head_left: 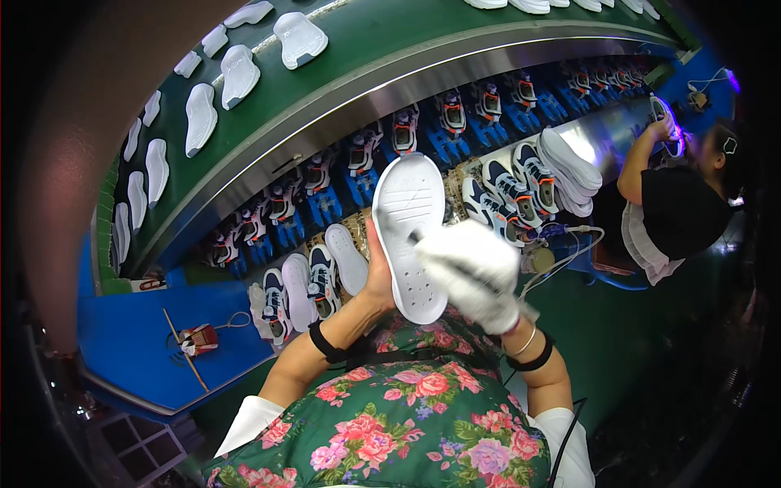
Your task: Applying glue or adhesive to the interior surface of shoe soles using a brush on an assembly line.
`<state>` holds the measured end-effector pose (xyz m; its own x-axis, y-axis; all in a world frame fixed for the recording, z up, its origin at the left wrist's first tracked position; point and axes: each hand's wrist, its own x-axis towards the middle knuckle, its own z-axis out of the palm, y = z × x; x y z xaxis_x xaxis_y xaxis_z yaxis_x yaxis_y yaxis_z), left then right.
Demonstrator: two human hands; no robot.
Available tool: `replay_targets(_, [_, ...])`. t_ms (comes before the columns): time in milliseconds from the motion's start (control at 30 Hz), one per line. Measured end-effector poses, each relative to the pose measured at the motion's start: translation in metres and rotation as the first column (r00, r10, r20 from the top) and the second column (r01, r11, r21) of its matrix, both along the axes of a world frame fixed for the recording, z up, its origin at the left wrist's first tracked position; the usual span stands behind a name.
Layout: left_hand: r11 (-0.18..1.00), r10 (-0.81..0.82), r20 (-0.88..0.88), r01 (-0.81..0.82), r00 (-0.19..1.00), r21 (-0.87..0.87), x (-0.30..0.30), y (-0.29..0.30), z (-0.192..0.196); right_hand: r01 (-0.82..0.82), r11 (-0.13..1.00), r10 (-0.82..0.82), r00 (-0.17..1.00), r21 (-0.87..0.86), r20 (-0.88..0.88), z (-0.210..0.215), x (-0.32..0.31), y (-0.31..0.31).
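Left hand (pixel 379 272) holds one sole (pixel 412 191); right hand (pixel 478 272) gloved

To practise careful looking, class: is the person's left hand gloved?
No, the left hand holding the white sole is bare.

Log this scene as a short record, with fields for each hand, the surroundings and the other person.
Left hand: bare, holding a white sole by its left side
Right hand: white-gloved, gripping a slim dark tool over the sole; blur hides its kind
Right of sole: shoes, stacked soles
Beyond: shoes on blue holders, below a green belt
Co-worker: far right, holding a shoe
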<state>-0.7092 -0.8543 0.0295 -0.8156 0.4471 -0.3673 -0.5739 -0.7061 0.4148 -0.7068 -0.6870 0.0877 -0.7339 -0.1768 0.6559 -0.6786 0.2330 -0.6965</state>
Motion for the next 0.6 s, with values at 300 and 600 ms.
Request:
replay_targets(300, [0.993, 0.112, 0.067, -0.109, 0.991, -0.053, -0.021, -0.002, 0.016, -0.109, 0.993, 0.112, 0.99, -0.042, 0.091, 0.003, -0.007, -0.004])
replay_targets(600, [0.977, -0.061, -0.314, 0.121, 0.947, 0.176, -0.042, -0.022, -0.006, -0.138, 0.989, 0.14, 0.989, -0.048, 0.043, -0.002, -0.008, -0.012])
